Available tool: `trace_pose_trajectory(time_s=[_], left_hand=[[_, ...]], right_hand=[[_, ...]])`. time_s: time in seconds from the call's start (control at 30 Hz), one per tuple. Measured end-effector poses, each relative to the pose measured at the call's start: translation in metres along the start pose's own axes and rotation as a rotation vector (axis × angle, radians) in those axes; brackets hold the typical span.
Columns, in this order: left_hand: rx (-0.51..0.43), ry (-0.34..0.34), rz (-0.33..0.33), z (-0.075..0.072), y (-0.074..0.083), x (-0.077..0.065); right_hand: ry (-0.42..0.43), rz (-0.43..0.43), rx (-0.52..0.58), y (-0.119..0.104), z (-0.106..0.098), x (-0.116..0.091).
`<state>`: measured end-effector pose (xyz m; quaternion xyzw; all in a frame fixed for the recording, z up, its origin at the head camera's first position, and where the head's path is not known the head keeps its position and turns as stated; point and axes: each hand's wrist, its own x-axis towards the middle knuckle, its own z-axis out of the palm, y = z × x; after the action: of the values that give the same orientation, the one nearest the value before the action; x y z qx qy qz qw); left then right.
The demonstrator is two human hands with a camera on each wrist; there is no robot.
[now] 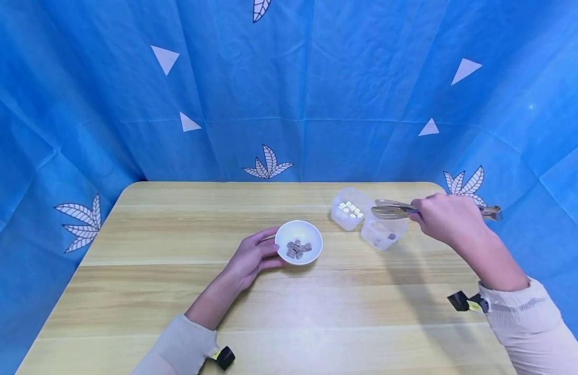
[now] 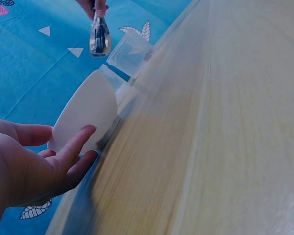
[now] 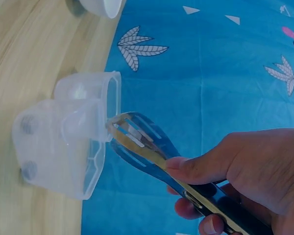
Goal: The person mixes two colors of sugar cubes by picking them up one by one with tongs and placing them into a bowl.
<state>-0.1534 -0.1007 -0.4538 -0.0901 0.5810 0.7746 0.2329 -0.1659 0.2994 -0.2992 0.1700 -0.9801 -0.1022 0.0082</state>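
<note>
On the table, a white bowl (image 1: 298, 229) holds several grey-brown cubes (image 1: 295, 249). My left hand (image 1: 253, 258) holds the bowl at its left side, thumb by the rim and fingers against the outer wall, as the left wrist view shows. My right hand (image 1: 448, 216) grips metal tongs (image 3: 142, 142), their slotted ends above the nearer clear plastic container (image 1: 370, 239). Nothing can be made out between the tong ends. A couple of grey cubes (image 3: 28, 170) lie in that container. The farther clear container (image 1: 337, 216) holds several cream-white cubes (image 1: 351, 210).
The two containers stand side by side, right of the bowl, on a light wooden table (image 1: 185, 229). A blue curtain (image 1: 345, 94) with white leaf and triangle prints hangs behind the table and at its sides.
</note>
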Motion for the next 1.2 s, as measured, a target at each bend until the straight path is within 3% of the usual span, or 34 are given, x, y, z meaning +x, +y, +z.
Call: trace_pose_trajectory(time_s=[0.3, 0.77, 1.0, 1.2], left_hand=[[-0.004, -0.005, 0.003, 0.0, -0.001, 0.0], [-0.005, 0.002, 0.002, 0.0, -0.001, 0.001], [-0.001, -0.007, -0.007, 0.001, -0.005, -0.001], [-0.008, -0.001, 0.011, 0.0, -0.002, -0.001]], right_hand=[[-0.113, 0.027, -0.01, 0.001, 0.008, 0.004], [0.002, -0.015, -0.108, -0.009, 0.024, 0.011], [-0.086, -0.02, -0.119, -0.016, 0.026, 0.013], [-0.094, -0.013, -0.144, -0.019, 0.025, 0.021]])
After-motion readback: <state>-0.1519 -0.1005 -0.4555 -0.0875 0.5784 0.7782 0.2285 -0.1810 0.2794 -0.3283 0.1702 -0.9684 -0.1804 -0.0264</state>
